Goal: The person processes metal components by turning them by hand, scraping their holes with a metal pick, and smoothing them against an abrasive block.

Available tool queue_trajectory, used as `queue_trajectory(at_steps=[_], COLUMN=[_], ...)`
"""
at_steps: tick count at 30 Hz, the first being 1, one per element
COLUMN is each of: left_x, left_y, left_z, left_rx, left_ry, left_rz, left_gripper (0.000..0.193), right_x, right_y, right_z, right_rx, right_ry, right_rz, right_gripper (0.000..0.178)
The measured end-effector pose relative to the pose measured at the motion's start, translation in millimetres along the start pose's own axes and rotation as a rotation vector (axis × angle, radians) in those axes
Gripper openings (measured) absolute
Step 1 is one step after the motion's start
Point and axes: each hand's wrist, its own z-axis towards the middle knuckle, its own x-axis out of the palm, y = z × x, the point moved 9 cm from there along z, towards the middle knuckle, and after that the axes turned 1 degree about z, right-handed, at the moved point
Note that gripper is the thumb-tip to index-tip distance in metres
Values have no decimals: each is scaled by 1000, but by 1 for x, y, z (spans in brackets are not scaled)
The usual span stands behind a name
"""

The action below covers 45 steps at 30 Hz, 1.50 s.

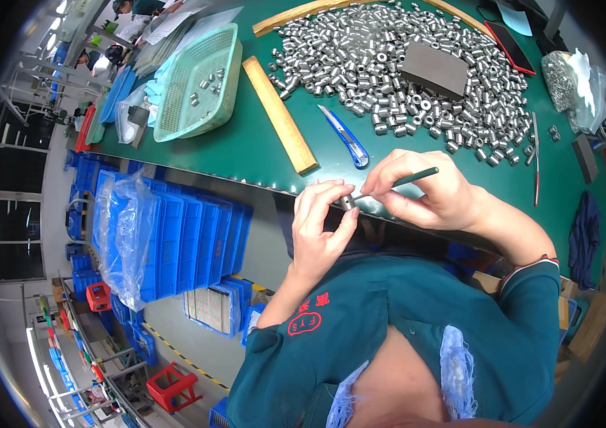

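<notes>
Near the front edge of the table, my left hand (317,227) pinches a small shiny metal cylinder (347,203) between thumb and fingers. My right hand (435,192) is closed round a slim pen-like tool with a dark green shaft (417,177). The tool's thin end points at the cylinder; my fingers partly cover it, so I cannot tell whether it touches. A blue utility knife (346,137) lies just beyond my hands, its blade end pointing away. Farther off, a wide pile of similar metal cylinders (353,71) covers much of the table.
A grey block (435,69) rests on the pile. Wooden strips (279,114) border it. A pale green basket (199,82) with several cylinders stands left. At right are a red-edged phone (510,48), a bag of parts (563,78) and a thin red-handled tool (537,171). Blue crates (182,235) stand left, below the table.
</notes>
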Motion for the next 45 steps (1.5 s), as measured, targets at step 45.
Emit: queue_trajectory(at_steps=[45], left_x=[-4], left_y=[-9], left_z=[0], left_rx=[84], left_ry=[-30], left_rz=[47], left_gripper=[32], right_x=[-4], right_y=[21], right_z=[1], right_rx=[-113], right_ry=[-43], right_rz=[-176], right_gripper=[22])
